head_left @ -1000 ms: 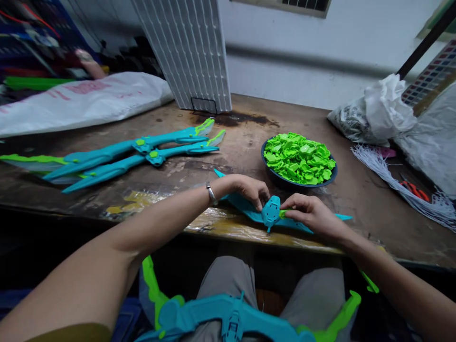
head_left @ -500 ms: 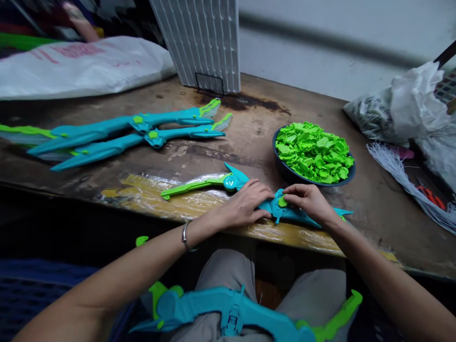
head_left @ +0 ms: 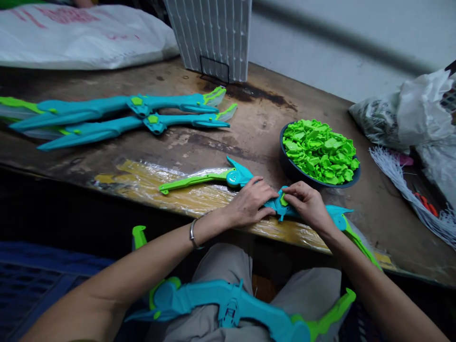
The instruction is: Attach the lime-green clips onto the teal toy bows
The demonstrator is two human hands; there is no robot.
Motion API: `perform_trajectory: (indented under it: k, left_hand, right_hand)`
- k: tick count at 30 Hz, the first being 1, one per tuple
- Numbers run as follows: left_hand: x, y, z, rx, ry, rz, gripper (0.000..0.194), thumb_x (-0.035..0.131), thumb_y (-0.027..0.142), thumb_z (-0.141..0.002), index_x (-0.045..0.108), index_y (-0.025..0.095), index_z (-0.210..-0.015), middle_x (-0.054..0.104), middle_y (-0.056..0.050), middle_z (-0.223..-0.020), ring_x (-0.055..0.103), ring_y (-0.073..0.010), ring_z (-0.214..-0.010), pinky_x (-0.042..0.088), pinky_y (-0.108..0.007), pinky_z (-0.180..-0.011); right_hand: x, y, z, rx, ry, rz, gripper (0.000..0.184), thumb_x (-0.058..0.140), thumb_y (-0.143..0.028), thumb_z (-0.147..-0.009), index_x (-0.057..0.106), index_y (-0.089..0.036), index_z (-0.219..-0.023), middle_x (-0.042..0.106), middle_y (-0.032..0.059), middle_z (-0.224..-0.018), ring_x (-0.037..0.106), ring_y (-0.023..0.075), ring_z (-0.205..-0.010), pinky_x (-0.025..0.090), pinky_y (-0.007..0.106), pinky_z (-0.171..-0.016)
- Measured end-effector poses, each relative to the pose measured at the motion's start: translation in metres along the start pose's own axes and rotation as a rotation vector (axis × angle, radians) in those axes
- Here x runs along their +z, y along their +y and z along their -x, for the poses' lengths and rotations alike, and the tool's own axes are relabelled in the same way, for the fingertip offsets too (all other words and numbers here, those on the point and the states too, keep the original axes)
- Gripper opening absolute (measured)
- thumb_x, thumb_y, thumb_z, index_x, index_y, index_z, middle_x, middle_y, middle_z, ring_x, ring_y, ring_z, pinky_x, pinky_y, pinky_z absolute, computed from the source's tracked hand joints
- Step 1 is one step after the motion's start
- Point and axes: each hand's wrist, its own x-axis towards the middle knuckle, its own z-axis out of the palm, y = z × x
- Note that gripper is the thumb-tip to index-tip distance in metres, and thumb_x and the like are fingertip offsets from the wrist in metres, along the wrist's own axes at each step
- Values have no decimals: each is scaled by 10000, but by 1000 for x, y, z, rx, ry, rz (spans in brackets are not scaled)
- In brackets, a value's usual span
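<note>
A blue and green plastic toy bow lies along the table's front edge. My left hand is closed over its blue body, left of the middle, and hides part of it. With thumb and fingertips, my right hand pinches a small bright green plastic piece against the bow's centre. Whether that piece is fully seated cannot be seen. Across my lap rests another toy bow of the same colours, its centre bare of green.
A dark bowl heaped with green pieces stands behind my right hand. Two more toy bows lie at the left. White ties, red-handled pliers and plastic bags are at the right. A white sack lies behind.
The view has shifted slightly. More of the bow's right green limb shows beyond my right forearm. Both hands keep their holds, the right still on the green piece at the centre.
</note>
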Motion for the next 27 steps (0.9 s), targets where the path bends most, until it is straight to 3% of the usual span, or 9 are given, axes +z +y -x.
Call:
perform_trajectory:
  k: [6,9,12,14,19,23,27]
  left_hand:
    - [-2,4,0,26,-46,-108,419,721,258,-1000,595,174,-1391,640,-104,-1175,549,-287,-1164,299,-521,-1177]
    - [-3,9,-1,31,-102,-214,454,688,260,-1015,563,188,-1445,621,-119,-1194,533,-308,-1167,314,-554,-1160]
    - [-2,13,-1,27,-130,-288,488,678,263,-1015,537,182,-1475,605,-128,-1207,526,-319,-1171,314,-584,-1156]
    - [-1,16,-2,21,-149,-319,528,654,267,-1028,488,171,-1519,599,-131,-1197,534,-318,-1153,314,-602,-1151]
    - [-1,23,-7,-8,-177,-318,520,583,272,-1051,452,147,-1538,595,-136,-1197,552,-316,-1123,307,-642,-1146]
    - [-6,30,-15,-48,-236,-353,506,586,229,-1020,485,112,-1503,594,-148,-1218,558,-331,-1126,342,-629,-1131]
    - [-7,35,-17,-63,-285,-364,546,602,217,-1008,453,93,-1518,607,-147,-1204,576,-328,-1125,365,-591,-1134]
  right_hand:
    - [5,8,8,-1,120,135,239,701,-393,-862,706,-179,-967,622,64,-881,586,212,-801,511,356,-748]
    - [13,7,22,-220,198,310,206,557,-322,-1019,688,-168,-980,638,106,-998,600,232,-935,526,376,-830]
    - [20,6,38,-428,229,620,291,437,-233,-1073,653,-118,-1232,642,165,-1158,560,289,-1142,510,448,-946]
    - [21,6,45,-491,208,762,348,413,-180,-1054,609,-58,-1315,631,198,-1227,526,322,-1220,506,469,-960]
    - [21,4,46,-557,129,1006,398,405,-81,-969,615,69,-1272,636,249,-1247,530,374,-1232,516,479,-930]
    - [29,-2,43,-614,152,1267,378,391,3,-946,638,139,-1198,656,289,-1181,582,396,-1170,527,457,-878]
    - [37,-3,43,-621,189,1371,386,370,32,-935,658,140,-1170,664,298,-1151,621,396,-1150,542,443,-863]
